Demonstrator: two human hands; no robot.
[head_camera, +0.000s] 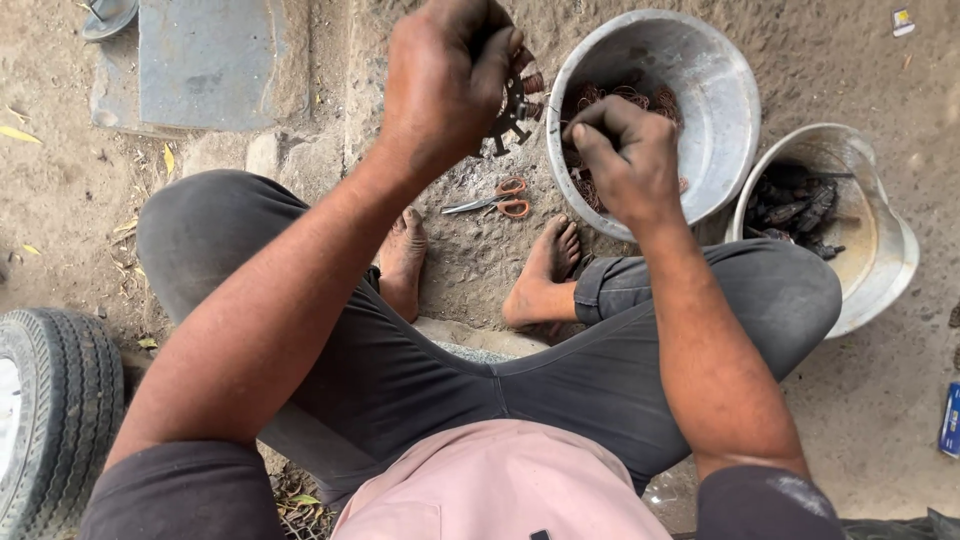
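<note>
While I watch from above, my left hand (445, 85) grips a toothed motor core (515, 100) over the dirt, and my right hand (625, 160) pinches copper wire (590, 100) above the metal basin (700, 90); scissors (495, 200) lie near my feet.

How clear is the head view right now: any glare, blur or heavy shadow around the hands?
Head view: soft, even daylight, no hard shadows; mild glare on the metal basin rim; left hand and right hand slightly motion-softened; the toothed metal part is mostly hidden by fingers; wide-angle bending at the edges, by the tyre.
</note>
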